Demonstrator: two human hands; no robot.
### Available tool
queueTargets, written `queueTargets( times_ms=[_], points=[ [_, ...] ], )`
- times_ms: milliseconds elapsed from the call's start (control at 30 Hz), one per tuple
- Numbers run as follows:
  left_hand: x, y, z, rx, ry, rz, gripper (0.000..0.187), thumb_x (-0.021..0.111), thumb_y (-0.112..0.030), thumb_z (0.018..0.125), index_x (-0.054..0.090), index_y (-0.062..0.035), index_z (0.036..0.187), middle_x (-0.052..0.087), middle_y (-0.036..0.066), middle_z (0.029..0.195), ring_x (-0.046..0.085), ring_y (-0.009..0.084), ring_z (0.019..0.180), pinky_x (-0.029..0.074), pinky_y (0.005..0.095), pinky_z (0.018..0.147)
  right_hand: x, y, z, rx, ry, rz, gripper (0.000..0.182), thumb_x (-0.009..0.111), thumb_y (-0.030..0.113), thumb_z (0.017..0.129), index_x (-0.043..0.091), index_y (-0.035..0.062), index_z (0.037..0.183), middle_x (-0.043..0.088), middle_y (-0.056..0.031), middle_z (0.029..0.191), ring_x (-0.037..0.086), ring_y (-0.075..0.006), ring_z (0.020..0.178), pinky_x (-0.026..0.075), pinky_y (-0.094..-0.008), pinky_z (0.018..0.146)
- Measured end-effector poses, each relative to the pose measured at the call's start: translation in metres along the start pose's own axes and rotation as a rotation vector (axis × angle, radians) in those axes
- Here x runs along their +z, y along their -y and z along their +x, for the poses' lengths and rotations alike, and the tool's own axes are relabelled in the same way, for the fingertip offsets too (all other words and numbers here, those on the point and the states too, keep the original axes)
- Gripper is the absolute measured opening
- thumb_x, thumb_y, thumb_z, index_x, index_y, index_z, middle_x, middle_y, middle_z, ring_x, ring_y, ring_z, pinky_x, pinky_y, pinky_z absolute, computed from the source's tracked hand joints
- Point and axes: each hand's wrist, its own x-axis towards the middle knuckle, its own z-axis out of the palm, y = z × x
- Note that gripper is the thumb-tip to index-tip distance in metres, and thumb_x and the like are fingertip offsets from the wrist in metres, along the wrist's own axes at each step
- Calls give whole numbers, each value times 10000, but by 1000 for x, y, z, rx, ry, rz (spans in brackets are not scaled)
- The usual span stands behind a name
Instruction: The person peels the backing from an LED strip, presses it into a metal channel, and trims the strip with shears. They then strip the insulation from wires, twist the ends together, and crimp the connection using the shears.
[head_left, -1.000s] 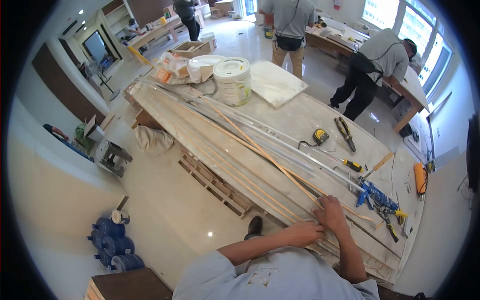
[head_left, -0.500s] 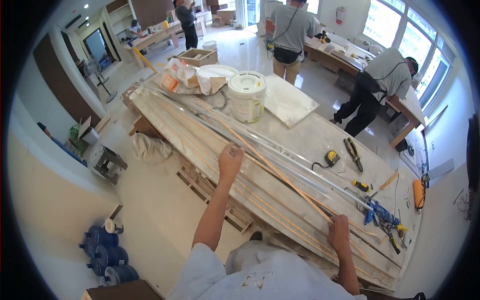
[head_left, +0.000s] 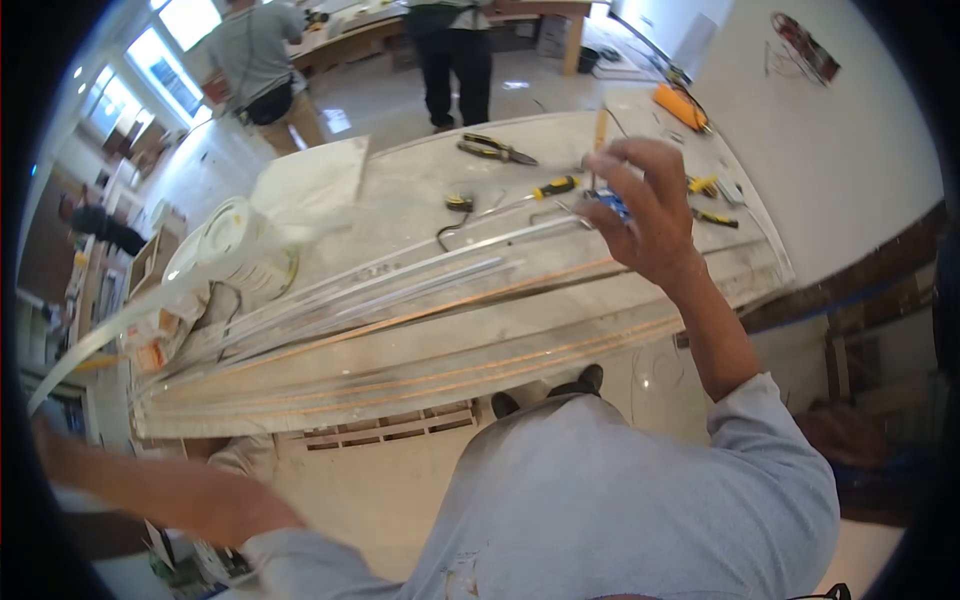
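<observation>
My left hand (head_left: 52, 452) is smeared by motion at the far left edge, its fingers hidden. A long pale translucent strip (head_left: 115, 318) curves up from beside it, over the white bucket (head_left: 228, 245), and fades into a blur toward the right. My right hand (head_left: 645, 210) is raised above the right part of the workbench, fingers curled and thumb apart. Whether the strip reaches it I cannot make out. Behind this hand lies a blue tool (head_left: 612, 203), partly covered. Thin orange-brown strips (head_left: 450, 302) and clear strips (head_left: 440, 278) lie along the bench.
On the workbench (head_left: 410, 235) are pliers (head_left: 495, 150), a tape measure (head_left: 459, 203), a yellow-black screwdriver (head_left: 556, 187) and a white board (head_left: 315, 185). An orange object (head_left: 682, 106) sits at the far right corner. Two people stand beyond the bench; another is farther left.
The view has turned to the right. My left hand has swung out to the far left, and a translucent strip is now raised off the bench. My right hand has lifted from the strips.
</observation>
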Motion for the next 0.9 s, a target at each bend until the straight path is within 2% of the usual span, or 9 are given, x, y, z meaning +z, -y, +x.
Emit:
queueTargets(
  times_ms=[100,267,367,533,700,767,800,833,900],
  points=[
    [-34,-101,32,67,18,32,195,655,-184,1016,682,-45,1150,702,90,983,672,227,927,554,328,875,1,-8,-33,199,-43,50,437,833,160,863,675,55,1256,629,-142,1173,596,-341,1078,487,-460,928],
    [-17,-232,22,248,184,40,233,652,-181,1025,673,-38,1207,722,106,985,698,231,933,562,332,857,29,3,-154,518,217,133,400,816,101,858,682,51,1231,651,-179,1181,606,-388,1134,495,-477,1012],
    [22,-292,-7,356,378,-34,257,650,-180,1031,667,-33,1241,734,116,986,714,234,936,567,335,847,34,43,-208,683,349,272,375,793,120,874,687,45,1226,665,-193,1184,604,-401,1155,487,-484,1040],
    [111,-371,-100,488,895,-262,298,647,-177,1041,658,-26,1298,754,132,987,740,238,942,575,339,829,15,94,-222,799,473,484,326,743,174,934,691,13,1213,672,-196,1177,598,-401,1161,477,-483,1045],
    [187,-401,-267,435,1495,-383,342,644,-174,1050,649,-18,1354,774,149,989,767,242,948,583,343,812,-22,106,-235,891,467,409,320,725,200,954,692,1,1203,676,-197,1165,603,-388,1155,481,-469,1037],
    [185,-400,-357,570,1613,-214,290,657,-180,1037,675,-77,1307,734,202,887,752,332,881,556,416,773,-40,106,-243,964,465,389,327,723,205,955,690,-4,1206,676,-195,1163,608,-384,1147,484,-467,1032],
    [191,-386,-394,575,1670,-262,276,681,-165,1008,689,-103,1277,702,236,908,710,418,845,549,468,767,-50,105,-249,1049,441,375,316,736,195,950,700,10,1203,684,-181,1156,620,-378,1144,503,-458,1018],
    [204,-363,-430,694,1627,-451,280,704,-154,984,697,-97,1258,724,209,957,705,428,856,548,497,755,-59,105,-256,1136,420,363,305,750,185,944,710,24,1200,692,-167,1150,633,-371,1141,521,-449,1003],
    [209,-358,-471,716,1759,-343,305,709,-93,963,695,-39,1264,749,227,1038,732,412,927,570,467,794,-74,97,-278,1209,421,322,293,745,191,951,717,22,1189,699,-163,1129,659,-353,1096,540,-435,970]
  ],
)
